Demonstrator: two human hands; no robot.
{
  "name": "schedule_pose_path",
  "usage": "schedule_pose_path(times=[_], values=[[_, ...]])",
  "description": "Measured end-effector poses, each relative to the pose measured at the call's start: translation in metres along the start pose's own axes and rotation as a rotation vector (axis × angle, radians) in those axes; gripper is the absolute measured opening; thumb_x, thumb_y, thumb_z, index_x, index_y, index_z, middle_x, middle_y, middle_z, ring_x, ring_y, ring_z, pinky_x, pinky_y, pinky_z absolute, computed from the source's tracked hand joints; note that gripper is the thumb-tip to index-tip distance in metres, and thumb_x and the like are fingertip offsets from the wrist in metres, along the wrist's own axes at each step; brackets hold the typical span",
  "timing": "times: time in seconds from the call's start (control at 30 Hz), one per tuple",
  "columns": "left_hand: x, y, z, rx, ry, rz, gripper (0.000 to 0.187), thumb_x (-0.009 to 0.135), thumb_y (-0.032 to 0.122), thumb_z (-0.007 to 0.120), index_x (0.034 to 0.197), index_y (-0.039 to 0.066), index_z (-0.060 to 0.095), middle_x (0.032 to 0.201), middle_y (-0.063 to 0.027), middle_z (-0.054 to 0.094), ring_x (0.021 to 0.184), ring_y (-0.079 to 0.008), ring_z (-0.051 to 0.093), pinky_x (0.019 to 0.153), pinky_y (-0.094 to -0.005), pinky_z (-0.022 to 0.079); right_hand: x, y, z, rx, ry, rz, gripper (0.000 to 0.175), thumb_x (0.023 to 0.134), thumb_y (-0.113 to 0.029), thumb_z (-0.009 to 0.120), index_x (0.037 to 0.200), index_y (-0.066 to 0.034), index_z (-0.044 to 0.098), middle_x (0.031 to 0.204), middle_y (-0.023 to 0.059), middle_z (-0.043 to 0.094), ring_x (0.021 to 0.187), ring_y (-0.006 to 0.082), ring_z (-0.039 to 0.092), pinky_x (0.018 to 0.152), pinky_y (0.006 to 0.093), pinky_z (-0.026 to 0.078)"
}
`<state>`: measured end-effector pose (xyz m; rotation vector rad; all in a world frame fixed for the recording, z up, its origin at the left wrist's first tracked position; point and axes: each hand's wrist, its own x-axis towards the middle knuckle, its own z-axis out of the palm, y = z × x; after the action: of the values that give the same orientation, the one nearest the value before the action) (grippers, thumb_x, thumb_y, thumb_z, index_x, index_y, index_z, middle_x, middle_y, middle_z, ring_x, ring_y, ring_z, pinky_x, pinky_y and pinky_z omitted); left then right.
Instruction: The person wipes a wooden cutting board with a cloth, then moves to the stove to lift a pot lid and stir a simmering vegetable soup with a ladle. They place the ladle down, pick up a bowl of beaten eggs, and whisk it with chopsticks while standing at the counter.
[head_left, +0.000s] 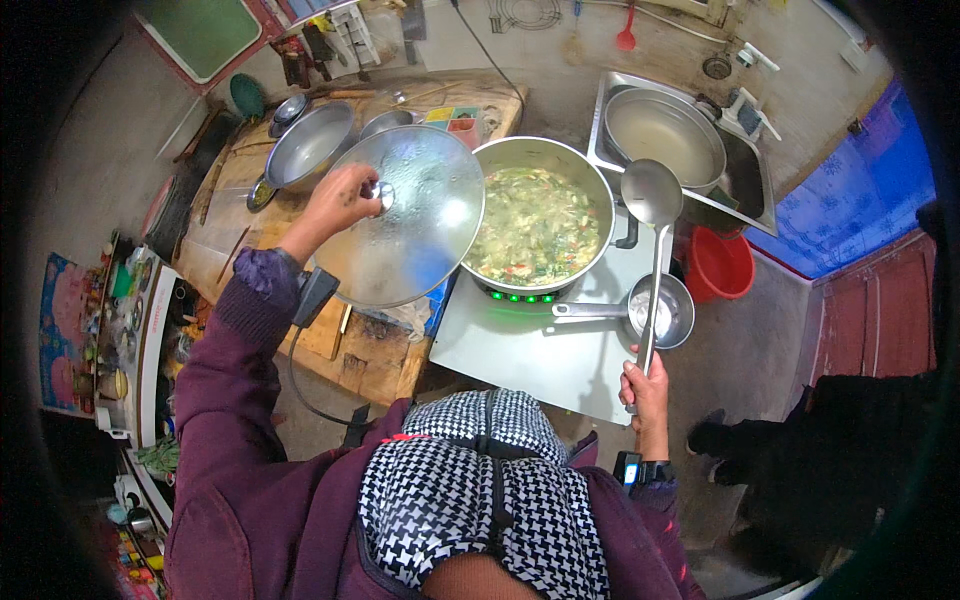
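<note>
My left hand (346, 201) grips the knob of a round glass pot lid (420, 225), which is held tilted at the left of a large pot. Condensation clouds the glass. The large metal pot (480, 279) is uncovered and holds a soup with chopped vegetables (536, 225); green lights glow below it. My right hand (646, 386) is shut on the handle of a large metal ladle (651, 193). The ladle's bowl is raised at the pot's right side, and its handle passes over a small saucepan (681, 311) on the white tabletop (517, 360).
A sink (761, 180) at the back right holds a basin of cloudy liquid (660, 139). A red bucket (720, 262) stands below. Metal bowls (311, 146) and a condiment box (454, 120) sit on the wooden table (375, 367). A dark-clothed person (832, 450) is at the right.
</note>
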<state>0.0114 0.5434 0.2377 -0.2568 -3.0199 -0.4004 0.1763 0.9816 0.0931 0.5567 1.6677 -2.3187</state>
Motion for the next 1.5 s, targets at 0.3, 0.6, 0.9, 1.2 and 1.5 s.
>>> schedule_pose_path(times=[0.3,0.6,0.9,1.2,1.5], values=[[-0.084,-0.048,-0.022,0.045,-0.001,-0.081,0.03,0.058,0.02,0.065,0.082,0.003,0.057,0.074,-0.012,0.056,0.071,-0.0276,0.054,0.063,-0.0373,0.043,0.001,-0.002,0.022,-0.075,-0.04,0.011,0.031,0.08,-0.005,0.053,0.108,-0.0022,0.042,0.052,-0.0009,0.043,0.036,0.0053,0.035,0.034,0.019,0.027],[-0.165,-0.089,-0.003,0.007,-0.106,-0.221,0.031,0.062,0.022,0.063,0.086,0.004,0.056,0.079,-0.0135,0.056,0.077,-0.0281,0.055,0.067,-0.0368,0.044,0.002,-0.003,0.043,-0.17,-0.113,0.0,0.029,0.08,-0.005,0.051,0.107,-0.0026,0.042,0.05,-0.0011,0.04,0.036,0.0055,0.033,0.034,0.0199,0.027],[-0.203,-0.124,0.05,0.017,-0.182,-0.291,0.029,0.062,0.021,0.064,0.084,0.003,0.056,0.076,-0.0133,0.058,0.075,-0.0283,0.056,0.065,-0.0365,0.044,-0.009,-0.002,0.057,-0.208,-0.102,0.022,0.029,0.08,-0.005,0.051,0.107,-0.0023,0.042,0.05,-0.0016,0.04,0.035,0.0056,0.033,0.033,0.0196,0.026],[-0.206,-0.154,0.086,-0.029,-0.163,-0.299,0.028,0.063,0.021,0.064,0.083,0.005,0.055,0.082,-0.0137,0.056,0.08,-0.0317,0.054,0.066,-0.0398,0.042,-0.03,-0.005,0.063,-0.24,-0.018,0.025,0.029,0.08,-0.005,0.051,0.108,-0.0017,0.043,0.049,-0.0022,0.039,0.035,0.0055,0.032,0.034,0.0193,0.025],[-0.191,-0.187,0.111,-0.024,-0.12,-0.328,0.027,0.062,0.02,0.065,0.083,0.007,0.054,0.083,-0.0131,0.056,0.081,-0.0319,0.054,0.066,-0.0402,0.042,-0.044,0.005,0.064,-0.243,0.035,0.025,0.028,0.08,-0.006,0.052,0.107,-0.0017,0.043,0.05,-0.001,0.041,0.036,0.0062,0.033,0.035,0.0199,0.026]])
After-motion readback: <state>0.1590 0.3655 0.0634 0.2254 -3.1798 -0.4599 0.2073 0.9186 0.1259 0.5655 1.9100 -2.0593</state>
